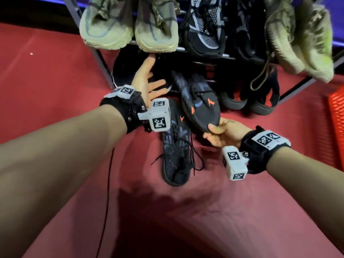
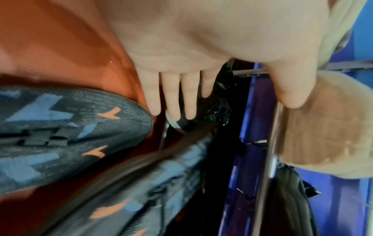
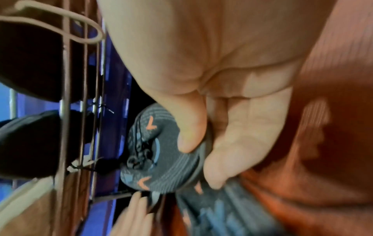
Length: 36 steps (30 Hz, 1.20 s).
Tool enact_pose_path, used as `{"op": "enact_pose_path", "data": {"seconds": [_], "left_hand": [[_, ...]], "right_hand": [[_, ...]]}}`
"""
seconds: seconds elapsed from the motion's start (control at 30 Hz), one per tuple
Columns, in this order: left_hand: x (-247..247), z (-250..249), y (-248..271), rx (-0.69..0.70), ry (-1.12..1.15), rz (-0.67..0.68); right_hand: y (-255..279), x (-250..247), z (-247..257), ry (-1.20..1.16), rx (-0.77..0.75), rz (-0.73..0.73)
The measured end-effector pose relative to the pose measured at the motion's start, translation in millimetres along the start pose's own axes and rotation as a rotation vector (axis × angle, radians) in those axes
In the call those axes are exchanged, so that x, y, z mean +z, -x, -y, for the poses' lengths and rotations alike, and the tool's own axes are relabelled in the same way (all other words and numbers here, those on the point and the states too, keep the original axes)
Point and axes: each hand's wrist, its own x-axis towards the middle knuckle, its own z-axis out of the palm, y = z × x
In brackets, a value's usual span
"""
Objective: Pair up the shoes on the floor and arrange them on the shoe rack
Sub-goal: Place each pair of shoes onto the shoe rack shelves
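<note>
1. Two dark shoes with orange marks in the head view: one shoe (image 1: 176,146) flat on the red floor (image 1: 55,75), toe toward the shoe rack (image 1: 96,53); the other, the held shoe (image 1: 201,103), tilted with its heel end in under the lower shelf and its toe pinched by the right hand (image 1: 221,133), thumb on top, fingers beneath. Left hand (image 1: 147,81) with fingers straight and spread, gripping nothing, reaching in at the lower shelf just beside the held shoe. On the upper shelf a beige pair (image 1: 130,27), a black pair (image 1: 223,28) and a fuzzy green pair (image 1: 301,40); on the lower shelf a black-and-red pair (image 1: 251,97).

2. From the left wrist: left-hand fingers (image 2: 171,95) straight and together, tips near a dark shoe on the lower shelf; contact hard to tell. Floor shoe (image 2: 70,127) below left, held shoe (image 2: 151,183) blurred beside it.

3. From the right wrist: thumb (image 3: 189,127) pressed on the toe of the held shoe (image 3: 157,153), fingers curled under its sole. Rack bars (image 3: 64,95) to the left.
</note>
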Motion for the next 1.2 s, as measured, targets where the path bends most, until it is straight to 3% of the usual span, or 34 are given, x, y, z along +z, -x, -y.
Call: {"op": "enact_pose_path", "data": {"seconds": [0.17, 0.4, 0.5, 0.63, 0.77, 0.97, 1.1, 1.2], "left_hand": [[-4.8, -0.8, 8.1, -0.093, -0.185, 0.020], [-20.5, 2.3, 25.1, 0.023, -0.282, -0.063], [-24.5, 1.0, 36.9, 0.006, -0.343, -0.085], [-44.0, 2.4, 41.7, -0.080, -0.404, -0.205], [-61.6, 5.9, 54.3, -0.150, -0.347, -0.153], [-84.2, 22.3, 64.1, -0.093, -0.283, -0.269], [-77.0, 22.8, 68.0, -0.076, -0.130, -0.309], [-58.2, 20.8, 67.6, -0.100, -0.050, -0.285]], "right_hand": [[23.9, -30.7, -1.4, 0.242, 0.056, 0.075], [40.1, -28.3, 24.7, 0.392, 0.081, 0.147], [44.2, -13.5, 36.8, 0.498, 0.086, 0.156], [34.5, 4.4, 37.0, 0.482, -0.013, -0.093], [20.3, 20.9, 27.3, 0.265, -0.142, -0.411], [29.0, 65.7, 2.9, 0.169, -0.016, -0.442], [43.0, 94.2, -17.4, 0.339, 0.135, -0.340], [49.5, 108.9, -34.0, 0.526, 0.178, -0.354]]}}
